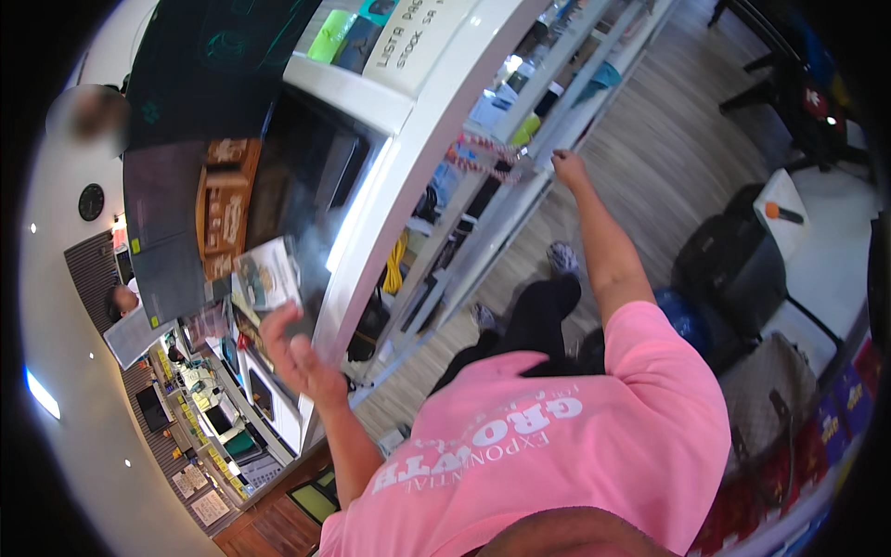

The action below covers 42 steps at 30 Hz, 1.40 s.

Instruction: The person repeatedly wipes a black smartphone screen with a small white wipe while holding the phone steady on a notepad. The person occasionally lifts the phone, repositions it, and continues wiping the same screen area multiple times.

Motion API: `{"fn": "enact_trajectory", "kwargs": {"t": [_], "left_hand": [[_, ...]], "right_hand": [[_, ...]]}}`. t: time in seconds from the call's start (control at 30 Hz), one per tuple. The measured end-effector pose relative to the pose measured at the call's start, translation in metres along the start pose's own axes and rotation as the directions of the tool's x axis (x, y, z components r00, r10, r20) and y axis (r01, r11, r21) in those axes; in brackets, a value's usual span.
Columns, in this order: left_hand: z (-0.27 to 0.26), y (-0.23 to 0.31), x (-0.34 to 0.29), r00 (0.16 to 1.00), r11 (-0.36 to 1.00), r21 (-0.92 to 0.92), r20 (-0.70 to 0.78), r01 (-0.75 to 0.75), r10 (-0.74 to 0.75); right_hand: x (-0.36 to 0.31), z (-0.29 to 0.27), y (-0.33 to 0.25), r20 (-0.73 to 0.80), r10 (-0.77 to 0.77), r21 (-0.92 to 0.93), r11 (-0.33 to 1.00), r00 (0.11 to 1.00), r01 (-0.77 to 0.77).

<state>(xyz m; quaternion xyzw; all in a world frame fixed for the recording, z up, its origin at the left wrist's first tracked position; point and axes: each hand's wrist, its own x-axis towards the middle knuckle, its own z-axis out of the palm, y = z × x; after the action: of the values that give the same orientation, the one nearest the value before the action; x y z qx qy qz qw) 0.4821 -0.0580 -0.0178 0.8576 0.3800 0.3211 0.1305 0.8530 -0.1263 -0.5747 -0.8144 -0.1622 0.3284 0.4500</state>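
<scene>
My left hand (299, 360) is raised in front of the white-framed display cabinet (445, 102), fingers apart and slightly bent. Just beyond its fingertips is a pale box (267, 275) with a picture on it; whether they touch I cannot make out. My right arm reaches out across the cabinet's open side. At its end, my right hand (569, 168) has its fingers closed beside the pale shelf edge (520, 206), and anything within them is hidden. Near that hand, red-and-white beaded strands (487, 153) hang by the shelves.
Yellow cord (396, 263) hangs among the shelved goods. To the right stand a black chair (733, 251) and a white table (840, 209) with an orange-headed, microphone-like object (782, 213). Wood-look floor (650, 121) lies between. At far left a person (125, 295) is behind a cluttered counter (209, 399).
</scene>
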Motion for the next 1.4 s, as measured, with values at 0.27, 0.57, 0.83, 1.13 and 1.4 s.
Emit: {"fn": "enact_trajectory", "kwargs": {"t": [0.27, 0.57, 0.83, 1.13, 1.4], "left_hand": [[-0.004, -0.008, -0.012, 0.98, 0.995, -0.088, -0.186, 0.052, -0.067], [-0.01, -0.007, -0.017, 0.972, 0.978, -0.188, -0.194, 0.092, -0.129], [-0.005, 0.0, -0.015, 0.975, 0.991, 0.0, -0.178, 0.133, -0.131], [0.005, 0.014, 0.0, 0.999, 0.999, 0.016, 0.004, -0.033, 0.033], [0.007, 0.022, -0.002, 1.0, 1.0, 0.001, 0.004, -0.003, 0.003]], "right_hand": [[0.09, 0.058, 0.012, 0.142, -0.54, 0.139, 0.841, 0.83, 0.523], [0.14, 0.093, 0.025, 0.19, -0.651, -0.083, 0.735, 0.735, 0.672], [0.13, 0.101, 0.032, 0.193, -0.562, -0.036, 0.815, 0.805, 0.578], [0.157, 0.096, 0.026, 0.211, -0.471, 0.006, 0.877, 0.856, 0.481], [0.173, 0.103, 0.037, 0.216, -0.364, 0.047, 0.931, 0.906, 0.363]]}}
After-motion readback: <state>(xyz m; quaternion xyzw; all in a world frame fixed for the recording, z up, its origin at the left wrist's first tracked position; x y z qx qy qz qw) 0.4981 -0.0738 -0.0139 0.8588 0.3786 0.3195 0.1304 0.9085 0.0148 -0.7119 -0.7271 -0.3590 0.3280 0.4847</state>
